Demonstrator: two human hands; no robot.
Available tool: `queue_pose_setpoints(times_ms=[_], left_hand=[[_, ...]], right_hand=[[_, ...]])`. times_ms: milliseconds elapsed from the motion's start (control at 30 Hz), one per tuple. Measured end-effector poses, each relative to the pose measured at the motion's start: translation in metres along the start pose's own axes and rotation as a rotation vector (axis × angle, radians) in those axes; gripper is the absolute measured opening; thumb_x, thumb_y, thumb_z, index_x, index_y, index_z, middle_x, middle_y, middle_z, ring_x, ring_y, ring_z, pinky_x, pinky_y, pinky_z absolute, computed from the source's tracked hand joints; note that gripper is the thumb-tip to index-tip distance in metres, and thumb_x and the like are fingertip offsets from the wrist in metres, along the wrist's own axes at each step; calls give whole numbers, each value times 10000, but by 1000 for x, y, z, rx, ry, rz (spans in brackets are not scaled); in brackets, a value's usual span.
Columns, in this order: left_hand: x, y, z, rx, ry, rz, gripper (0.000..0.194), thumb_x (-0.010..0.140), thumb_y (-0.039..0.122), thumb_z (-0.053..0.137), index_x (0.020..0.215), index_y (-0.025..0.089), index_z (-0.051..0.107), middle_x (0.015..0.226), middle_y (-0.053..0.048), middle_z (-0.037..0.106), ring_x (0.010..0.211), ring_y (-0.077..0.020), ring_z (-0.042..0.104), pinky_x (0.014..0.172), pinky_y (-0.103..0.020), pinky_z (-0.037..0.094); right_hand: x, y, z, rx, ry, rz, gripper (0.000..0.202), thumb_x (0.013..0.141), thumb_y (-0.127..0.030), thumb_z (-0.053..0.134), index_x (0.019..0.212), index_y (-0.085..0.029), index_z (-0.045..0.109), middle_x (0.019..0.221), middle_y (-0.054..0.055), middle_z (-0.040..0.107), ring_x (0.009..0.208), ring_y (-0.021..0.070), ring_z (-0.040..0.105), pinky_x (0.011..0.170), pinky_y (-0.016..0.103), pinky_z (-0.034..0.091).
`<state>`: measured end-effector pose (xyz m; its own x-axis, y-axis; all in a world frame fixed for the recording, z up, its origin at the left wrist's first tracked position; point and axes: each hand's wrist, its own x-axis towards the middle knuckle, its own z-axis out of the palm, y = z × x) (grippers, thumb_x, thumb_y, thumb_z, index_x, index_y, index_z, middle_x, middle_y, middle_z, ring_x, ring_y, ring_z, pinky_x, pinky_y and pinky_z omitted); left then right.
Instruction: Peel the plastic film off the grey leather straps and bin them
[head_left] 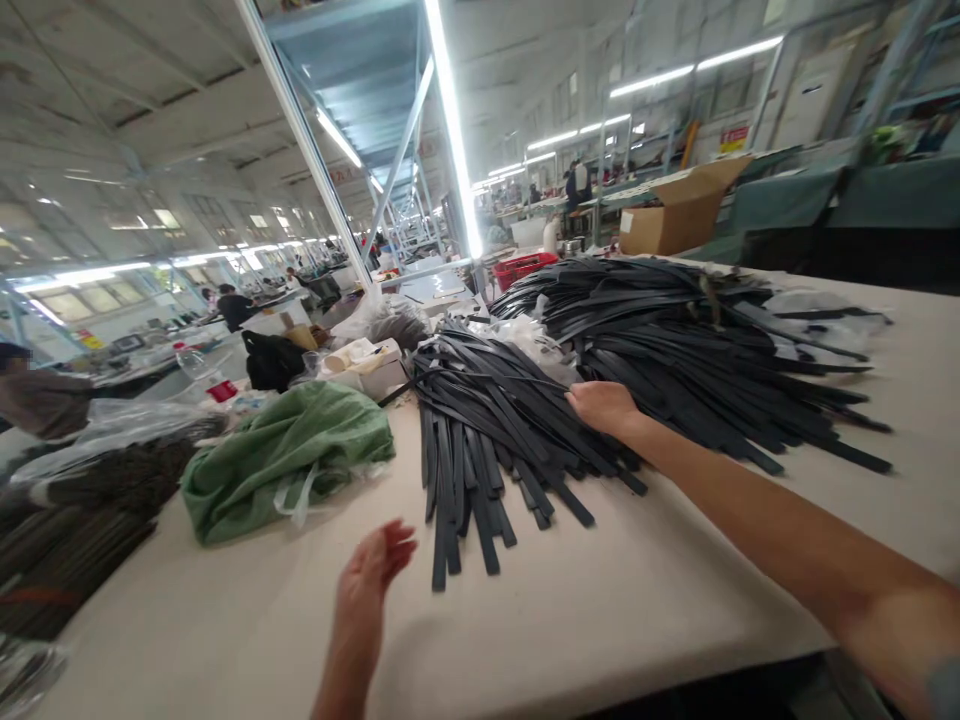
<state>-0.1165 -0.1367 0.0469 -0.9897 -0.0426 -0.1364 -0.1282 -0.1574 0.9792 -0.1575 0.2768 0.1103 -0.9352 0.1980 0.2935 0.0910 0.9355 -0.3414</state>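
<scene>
Dark grey flat strips (487, 440) lie in a loose pile on the pale table, their ends fanned toward me. My right hand (604, 408) reaches over the pile's right side, fingers pinched on the end of one dark strip (525, 379), which runs left across the others. Short of the pile, on its near left, my left hand (375, 560) is held in the air, fingers loosely bent and apart, with nothing in it. A second, larger heap of similar strips (652, 340) spreads behind and to the right.
Left of the pile lies a crumpled green cloth (285, 455). Dark bundles (82, 530) sit at the left edge. Behind are a white box (375, 365), a red basket (523, 268) and an open cardboard box (667, 220). A person (41, 390) is at far left.
</scene>
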Motion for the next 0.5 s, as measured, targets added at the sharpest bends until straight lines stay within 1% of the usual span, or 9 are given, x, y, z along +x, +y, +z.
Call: queue_pose_setpoints(times_ms=[67, 133, 200, 233, 267, 333, 400, 467, 500], left_hand=[[-11, -12, 70, -145, -205, -191, 582, 705, 596, 747, 1070, 148, 682, 1023, -132, 748, 892, -235, 717, 747, -304, 555], [-22, -21, 133, -279, -411, -412, 490, 825, 546, 659, 1105, 143, 653, 1053, -151, 736, 897, -227, 716, 717, -289, 544], [-26, -24, 182, -400, -530, -517, 439, 928, 512, 526, 1111, 127, 627, 1032, -156, 730, 857, -214, 717, 694, -287, 540], [-24, -24, 199, -461, -527, -542, 411, 958, 485, 479, 1095, 124, 618, 1001, -149, 729, 833, -209, 717, 697, -293, 542], [-20, -21, 212, -521, -488, -557, 379, 978, 452, 448, 1065, 122, 614, 961, -137, 728, 801, -199, 716, 700, -297, 546], [-7, -13, 227, -635, -337, -565, 300, 994, 366, 439, 984, 119, 609, 868, -104, 714, 725, -174, 704, 694, -300, 553], [10, -4, 231, -710, -202, -547, 240, 995, 287, 450, 918, 122, 606, 797, -66, 691, 650, -137, 679, 667, -279, 554], [23, 3, 231, -738, -130, -506, 224, 999, 250, 441, 893, 137, 603, 763, -34, 672, 608, -104, 656, 633, -240, 543], [25, 5, 230, -741, -112, -486, 224, 1003, 244, 431, 893, 147, 601, 757, -21, 668, 600, -91, 649, 624, -220, 537]], right_hand=[[-31, -19, -14, -30, -79, -41, 361, 952, -270, 463, 617, -196, 577, 717, 120, 705, 756, 207, 662, 662, 289, 392], [-68, -34, -22, -8, -166, -83, 377, 933, -269, 472, 575, -202, 569, 630, 76, 681, 648, 181, 640, 600, 274, 364], [-110, -39, -27, 81, -276, -105, 396, 940, -291, 439, 586, -206, 593, 596, 39, 671, 586, 164, 617, 578, 267, 361], [-132, -38, -28, 151, -324, -97, 408, 949, -313, 412, 607, -207, 608, 599, 28, 672, 580, 164, 613, 582, 266, 372], [-155, -33, -29, 226, -366, -76, 426, 958, -340, 383, 627, -208, 616, 607, 22, 671, 586, 167, 613, 593, 269, 386], [-204, -14, -29, 351, -419, 2, 467, 966, -408, 344, 635, -209, 607, 611, 21, 655, 598, 178, 610, 611, 279, 413], [-256, 14, -26, 407, -434, 97, 501, 956, -486, 342, 615, -216, 590, 608, 25, 635, 592, 187, 603, 597, 287, 436], [-311, 45, -17, 449, -416, 201, 505, 913, -574, 401, 604, -235, 611, 612, 29, 644, 576, 201, 608, 562, 295, 470], [-337, 60, -11, 464, -377, 263, 509, 874, -618, 441, 574, -249, 622, 584, 30, 647, 545, 209, 612, 530, 303, 486]])
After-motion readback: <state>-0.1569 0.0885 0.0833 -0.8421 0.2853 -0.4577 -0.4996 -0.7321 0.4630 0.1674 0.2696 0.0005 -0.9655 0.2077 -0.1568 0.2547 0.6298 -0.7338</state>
